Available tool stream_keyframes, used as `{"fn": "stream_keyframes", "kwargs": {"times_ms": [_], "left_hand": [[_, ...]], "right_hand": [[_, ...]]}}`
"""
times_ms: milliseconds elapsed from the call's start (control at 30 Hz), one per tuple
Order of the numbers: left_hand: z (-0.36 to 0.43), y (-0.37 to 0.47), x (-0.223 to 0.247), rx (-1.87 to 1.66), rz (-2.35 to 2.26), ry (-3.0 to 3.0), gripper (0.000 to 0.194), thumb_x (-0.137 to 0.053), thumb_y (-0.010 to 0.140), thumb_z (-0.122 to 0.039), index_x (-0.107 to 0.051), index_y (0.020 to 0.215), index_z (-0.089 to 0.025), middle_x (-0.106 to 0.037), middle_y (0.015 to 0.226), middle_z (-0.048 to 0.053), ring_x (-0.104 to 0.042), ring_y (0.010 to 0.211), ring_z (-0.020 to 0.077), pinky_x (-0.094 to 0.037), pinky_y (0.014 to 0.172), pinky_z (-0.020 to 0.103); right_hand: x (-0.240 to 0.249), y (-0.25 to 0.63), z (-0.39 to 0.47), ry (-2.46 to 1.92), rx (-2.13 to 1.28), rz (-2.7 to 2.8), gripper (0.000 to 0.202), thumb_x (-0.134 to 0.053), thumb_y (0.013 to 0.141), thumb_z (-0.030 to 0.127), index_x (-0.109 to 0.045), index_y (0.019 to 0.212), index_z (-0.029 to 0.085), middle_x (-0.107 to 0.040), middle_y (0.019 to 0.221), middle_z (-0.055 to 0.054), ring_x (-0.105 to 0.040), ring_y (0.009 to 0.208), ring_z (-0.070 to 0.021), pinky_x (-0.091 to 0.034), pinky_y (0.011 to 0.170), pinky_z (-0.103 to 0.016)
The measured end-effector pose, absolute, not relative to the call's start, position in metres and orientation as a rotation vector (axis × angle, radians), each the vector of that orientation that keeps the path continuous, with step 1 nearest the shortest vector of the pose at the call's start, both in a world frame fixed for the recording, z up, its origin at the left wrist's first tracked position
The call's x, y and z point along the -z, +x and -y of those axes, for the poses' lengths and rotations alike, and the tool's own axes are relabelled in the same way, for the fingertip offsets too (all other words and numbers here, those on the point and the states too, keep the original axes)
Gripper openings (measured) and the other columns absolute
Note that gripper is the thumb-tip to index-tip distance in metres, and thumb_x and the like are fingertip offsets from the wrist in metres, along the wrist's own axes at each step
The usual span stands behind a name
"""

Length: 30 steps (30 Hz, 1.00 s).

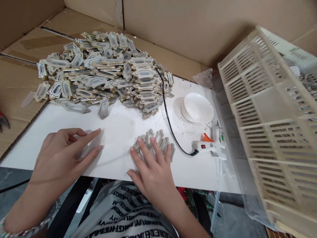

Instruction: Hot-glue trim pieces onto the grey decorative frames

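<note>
My left hand (65, 150) hovers over the left part of the white board, index finger and thumb apart, with nothing plain between them. Its other fingers curl partly out of sight. Spread fingers of my right hand (155, 168) rest on a small fan of grey ornate frame-shaped plaques (159, 135) near the board's front edge. Parts of those plaques are covered by the fingers. Beyond both hands lies a big heap of similar plaques (96, 81), some showing white scrollwork and gold-coloured edges. One single plaque (103, 107) lies at the heap's front.
A white glue gun (210, 148) with an orange trigger lies at the right of the white board (114, 135). Its black cable (166, 114) runs back over the heap. Behind it sits a white bowl (198, 107). A cream slatted plastic crate (269, 122) stands at the right.
</note>
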<state>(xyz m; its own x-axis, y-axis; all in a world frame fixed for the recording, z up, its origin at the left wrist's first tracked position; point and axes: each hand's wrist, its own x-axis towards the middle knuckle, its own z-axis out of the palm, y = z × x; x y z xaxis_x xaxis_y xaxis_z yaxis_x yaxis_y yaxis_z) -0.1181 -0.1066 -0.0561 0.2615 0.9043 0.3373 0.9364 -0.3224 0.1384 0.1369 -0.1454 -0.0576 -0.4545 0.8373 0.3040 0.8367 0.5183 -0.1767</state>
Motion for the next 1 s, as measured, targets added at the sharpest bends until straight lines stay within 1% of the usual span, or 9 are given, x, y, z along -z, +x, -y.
{"fn": "stream_keyframes", "kwargs": {"times_ms": [200, 367, 500, 600, 700, 800, 900, 933, 1000], "left_hand": [[0.103, -0.115, 0.051, 0.594, 1.791, -2.464, 0.043, -0.042, 0.098, -0.049, -0.073, 0.109, -0.021, -0.057, 0.096, 0.007, -0.056, 0.076, 0.0201, -0.041, 0.070, 0.036], [0.099, -0.115, 0.050, 0.550, 1.796, -2.503, 0.045, -0.038, 0.098, -0.049, -0.068, 0.118, -0.022, -0.057, 0.100, 0.007, -0.054, 0.082, 0.0227, -0.042, 0.076, 0.038], [0.095, -0.116, 0.050, 0.580, 1.881, -2.491, 0.040, -0.043, 0.094, -0.051, -0.071, 0.107, -0.027, -0.061, 0.098, 0.004, -0.057, 0.085, 0.0215, -0.042, 0.078, 0.036], [0.097, -0.115, 0.044, 0.650, 1.872, -2.469, 0.026, -0.052, 0.093, -0.043, -0.071, 0.099, -0.028, -0.067, 0.090, 0.000, -0.061, 0.083, 0.0189, -0.041, 0.075, 0.033], [0.105, -0.110, 0.033, 0.812, 1.872, -2.420, 0.014, -0.056, 0.093, -0.033, -0.070, 0.093, -0.029, -0.071, 0.082, -0.003, -0.064, 0.078, 0.0172, -0.042, 0.075, 0.034], [0.115, -0.095, 0.022, 1.110, 1.799, -2.489, 0.010, -0.061, 0.089, -0.024, -0.069, 0.091, -0.030, -0.073, 0.083, -0.004, -0.066, 0.075, 0.0156, -0.048, 0.076, 0.036], [0.125, -0.069, 0.018, 1.328, 1.595, -2.707, 0.020, -0.063, 0.086, -0.009, -0.068, 0.091, -0.028, -0.074, 0.084, -0.005, -0.068, 0.079, 0.0133, -0.053, 0.076, 0.032], [0.127, -0.058, 0.019, 1.379, 1.500, -2.766, 0.021, -0.063, 0.086, -0.006, -0.068, 0.091, -0.026, -0.075, 0.085, -0.004, -0.068, 0.080, 0.0125, -0.053, 0.077, 0.031], [0.129, -0.038, 0.026, 1.407, 1.325, -2.863, 0.018, -0.062, 0.087, -0.005, -0.068, 0.089, -0.022, -0.076, 0.088, -0.002, -0.069, 0.080, 0.0114, -0.053, 0.077, 0.030]], "right_hand": [[0.056, 0.134, 0.140, -1.363, -0.050, 2.401, 0.039, -0.054, 0.100, 0.045, -0.065, 0.130, 0.023, -0.064, 0.141, 0.002, -0.043, 0.138, -0.0293, 0.012, 0.125, -0.049], [0.055, 0.134, 0.138, -1.353, -0.100, 2.437, 0.042, -0.053, 0.100, 0.046, -0.062, 0.133, 0.022, -0.062, 0.143, 0.003, -0.042, 0.139, -0.0298, 0.017, 0.123, -0.049], [0.055, 0.132, 0.137, -1.309, -0.133, 2.490, 0.044, -0.048, 0.102, 0.047, -0.058, 0.137, 0.023, -0.059, 0.146, 0.003, -0.037, 0.143, -0.0306, 0.019, 0.122, -0.052], [0.055, 0.130, 0.139, -1.286, -0.151, 2.459, 0.042, -0.049, 0.102, 0.045, -0.059, 0.135, 0.023, -0.060, 0.145, 0.002, -0.039, 0.143, -0.0299, 0.016, 0.123, -0.053], [0.054, 0.131, 0.143, -1.266, -0.174, 2.306, 0.030, -0.056, 0.099, 0.036, -0.065, 0.125, 0.024, -0.067, 0.136, 0.002, -0.046, 0.137, -0.0275, 0.005, 0.126, -0.052], [0.050, 0.134, 0.146, -1.217, -0.232, 2.060, 0.017, -0.060, 0.095, 0.021, -0.068, 0.110, 0.025, -0.076, 0.115, 0.002, -0.057, 0.124, -0.0240, -0.018, 0.124, -0.052], [0.046, 0.144, 0.149, -1.146, -0.289, 1.899, 0.019, -0.058, 0.092, 0.010, -0.068, 0.104, 0.022, -0.077, 0.100, -0.002, -0.066, 0.102, -0.0195, -0.049, 0.103, -0.042], [0.044, 0.149, 0.150, -1.146, -0.291, 1.861, 0.022, -0.057, 0.091, 0.008, -0.067, 0.105, 0.022, -0.076, 0.097, -0.003, -0.067, 0.096, -0.0184, -0.054, 0.093, -0.039], [0.044, 0.160, 0.151, -1.196, -0.256, 1.789, 0.026, -0.055, 0.090, 0.005, -0.066, 0.107, 0.022, -0.075, 0.094, -0.003, -0.067, 0.087, -0.0175, -0.056, 0.080, -0.036]]}}
